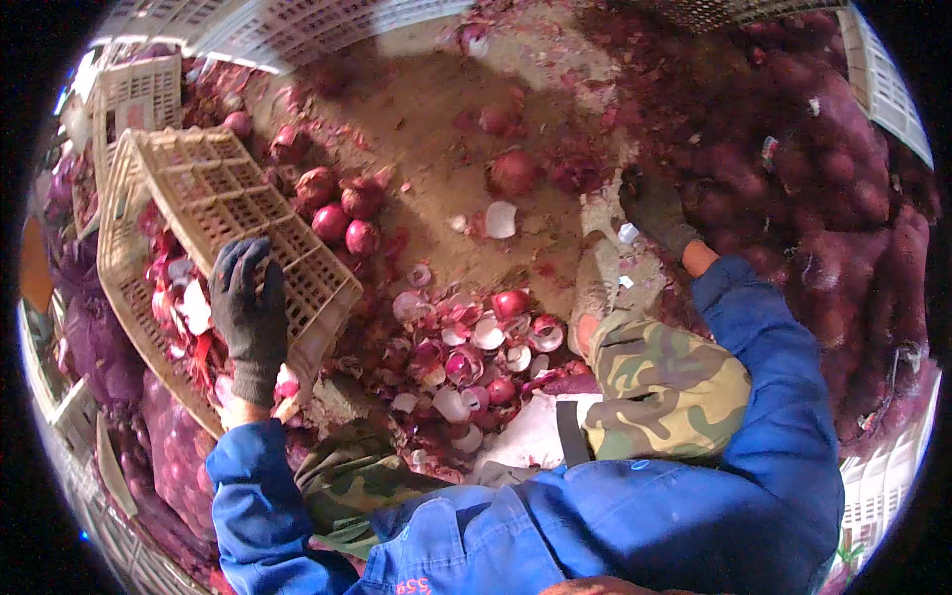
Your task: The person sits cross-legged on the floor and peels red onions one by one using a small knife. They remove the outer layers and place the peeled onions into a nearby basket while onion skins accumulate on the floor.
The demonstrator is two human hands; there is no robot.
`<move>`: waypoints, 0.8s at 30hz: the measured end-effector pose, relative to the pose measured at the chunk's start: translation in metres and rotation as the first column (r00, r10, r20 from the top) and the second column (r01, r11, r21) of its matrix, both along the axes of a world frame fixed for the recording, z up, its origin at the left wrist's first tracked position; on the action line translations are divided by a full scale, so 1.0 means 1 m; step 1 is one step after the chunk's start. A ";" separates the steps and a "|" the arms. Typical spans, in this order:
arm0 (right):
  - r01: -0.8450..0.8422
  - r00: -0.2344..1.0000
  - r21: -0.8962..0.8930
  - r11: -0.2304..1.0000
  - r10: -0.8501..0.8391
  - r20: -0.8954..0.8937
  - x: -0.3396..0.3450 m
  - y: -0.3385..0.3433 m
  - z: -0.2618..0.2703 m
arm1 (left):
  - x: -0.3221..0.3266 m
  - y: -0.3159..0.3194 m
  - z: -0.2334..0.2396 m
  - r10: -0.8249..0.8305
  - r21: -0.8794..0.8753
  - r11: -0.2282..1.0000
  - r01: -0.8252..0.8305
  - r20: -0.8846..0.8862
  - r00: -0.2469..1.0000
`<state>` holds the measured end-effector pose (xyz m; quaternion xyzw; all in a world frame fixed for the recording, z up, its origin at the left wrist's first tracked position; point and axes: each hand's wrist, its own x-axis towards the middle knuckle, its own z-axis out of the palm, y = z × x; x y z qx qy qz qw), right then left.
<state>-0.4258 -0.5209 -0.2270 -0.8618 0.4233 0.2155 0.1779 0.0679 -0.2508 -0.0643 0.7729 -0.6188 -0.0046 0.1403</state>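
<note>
My left hand (249, 312), in a dark knit glove, rests on the upper rim of a tilted beige plastic crate (245, 193) at the left. Onion skins and trimmings (195, 305) lie inside the crate. My right hand (658, 208), gloved too, reaches out at the right beside mesh sacks of red onions; its fingers are in dark shade, so what it touches is unclear. Between my arms, a heap of red onion skins and cut onion pieces (468, 342) lies on the ground. Several whole red onions (361, 197) lie just right of the crate.
Filled mesh sacks of onions (811, 186) line the right side, with more sacks (175, 446) at the lower left. White plastic crates (297, 30) stand along the top. Another crate (141, 82) stands at the upper left. Loose onions (513, 171) and skins are scattered over the dirt floor.
</note>
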 end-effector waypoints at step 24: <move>-0.022 0.860 0.376 0.926 -0.175 0.480 0.158 0.047 -0.089 | -0.003 -0.002 -0.006 0.083 -0.101 0.991 -0.092 -0.083 0.993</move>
